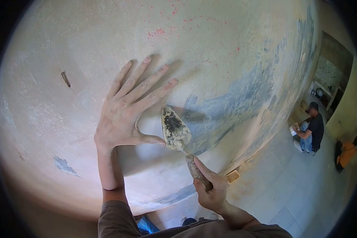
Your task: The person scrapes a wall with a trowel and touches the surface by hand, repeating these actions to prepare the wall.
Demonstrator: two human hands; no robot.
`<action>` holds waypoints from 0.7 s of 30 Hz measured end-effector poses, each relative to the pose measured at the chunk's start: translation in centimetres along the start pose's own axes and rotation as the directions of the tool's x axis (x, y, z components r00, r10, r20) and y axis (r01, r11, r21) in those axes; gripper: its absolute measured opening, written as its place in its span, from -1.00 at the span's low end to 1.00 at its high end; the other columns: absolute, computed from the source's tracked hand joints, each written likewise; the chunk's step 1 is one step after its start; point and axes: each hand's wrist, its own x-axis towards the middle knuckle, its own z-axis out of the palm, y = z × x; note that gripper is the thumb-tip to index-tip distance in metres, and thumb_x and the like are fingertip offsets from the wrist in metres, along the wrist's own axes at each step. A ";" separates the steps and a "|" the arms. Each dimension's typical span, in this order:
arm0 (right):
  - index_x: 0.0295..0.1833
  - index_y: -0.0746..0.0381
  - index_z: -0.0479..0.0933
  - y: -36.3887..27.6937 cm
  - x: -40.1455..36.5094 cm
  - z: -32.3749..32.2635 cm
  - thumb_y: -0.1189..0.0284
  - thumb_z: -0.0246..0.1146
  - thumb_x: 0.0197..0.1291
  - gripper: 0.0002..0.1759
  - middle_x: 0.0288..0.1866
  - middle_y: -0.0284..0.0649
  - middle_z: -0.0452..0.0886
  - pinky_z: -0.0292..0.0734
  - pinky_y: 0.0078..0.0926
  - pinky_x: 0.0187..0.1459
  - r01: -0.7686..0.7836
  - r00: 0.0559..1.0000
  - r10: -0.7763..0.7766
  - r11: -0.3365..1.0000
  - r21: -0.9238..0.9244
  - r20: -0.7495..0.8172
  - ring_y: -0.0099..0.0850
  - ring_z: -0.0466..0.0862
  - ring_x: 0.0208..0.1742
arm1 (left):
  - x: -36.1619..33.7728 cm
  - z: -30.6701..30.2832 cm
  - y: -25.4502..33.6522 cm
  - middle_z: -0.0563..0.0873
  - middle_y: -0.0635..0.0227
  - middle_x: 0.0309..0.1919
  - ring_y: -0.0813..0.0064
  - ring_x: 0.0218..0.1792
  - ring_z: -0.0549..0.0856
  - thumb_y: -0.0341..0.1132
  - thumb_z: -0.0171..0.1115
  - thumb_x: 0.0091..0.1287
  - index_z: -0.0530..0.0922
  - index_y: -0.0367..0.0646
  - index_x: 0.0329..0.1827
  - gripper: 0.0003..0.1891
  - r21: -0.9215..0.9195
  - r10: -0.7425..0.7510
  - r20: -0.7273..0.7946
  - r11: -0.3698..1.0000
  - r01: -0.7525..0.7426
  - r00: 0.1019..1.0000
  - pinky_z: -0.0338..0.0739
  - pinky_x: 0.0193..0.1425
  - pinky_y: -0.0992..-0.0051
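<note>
My left hand (125, 109) is spread against the wall (210, 51), fingers apart and pointing up to the right. In my right hand (213, 193) is a pointing trowel, my fingers wrapped round its worn handle. The trowel's blade (175, 129) is crusted with dried plaster and dark patches. It points upward just right of my left thumb, close over the wall. Beside the blade, a blue-grey scraped patch (242, 99) runs off to the right. The wall around my hands is pale and mottled, with red flecks higher up.
A small hole (65, 79) marks the wall on the left. Below on the floor (281, 190) sits a yellowish tray (233, 176) near the wall's foot. At the right, a person (311, 129) in dark clothes crouches, holding something whitish. An orange-and-black item (347, 155) lies behind them.
</note>
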 end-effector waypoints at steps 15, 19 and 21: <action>0.37 0.46 0.47 -0.3 0.2 -0.8 0.70 0.21 0.13 -0.39 -0.13 0.01 0.74 0.57 -0.58 -0.17 -0.075 0.995 0.078 0.996 -0.048 0.058 -0.47 0.70 -0.26 | -0.1 0.3 -0.3 0.41 0.40 0.54 0.11 0.61 0.22 0.59 0.46 -0.52 0.45 0.23 0.50 0.31 0.018 0.004 -0.012 1.000 -0.004 1.000 -0.04 0.69 -0.10; 0.45 0.27 0.46 -1.0 1.3 -0.7 0.64 0.28 0.11 -0.31 -0.49 -0.12 0.59 0.48 -0.45 -0.44 -0.091 0.995 0.092 0.996 -0.024 0.044 -0.38 0.60 -0.54 | -0.1 0.2 -0.1 0.42 0.41 0.53 0.12 0.61 0.22 0.60 0.45 -0.52 0.46 0.24 0.49 0.31 0.019 -0.001 -0.015 1.000 0.002 1.000 -0.03 0.69 -0.10; 0.44 0.28 0.47 -0.1 0.9 -1.2 0.64 0.28 0.11 -0.31 -0.48 -0.12 0.60 0.49 -0.44 -0.43 -0.083 0.996 0.083 0.997 -0.010 0.045 -0.36 0.62 -0.53 | 0.1 0.3 -0.2 0.42 0.41 0.53 0.13 0.61 0.22 0.60 0.45 -0.52 0.46 0.25 0.49 0.30 0.028 0.007 -0.030 1.000 -0.006 1.000 -0.03 0.69 -0.10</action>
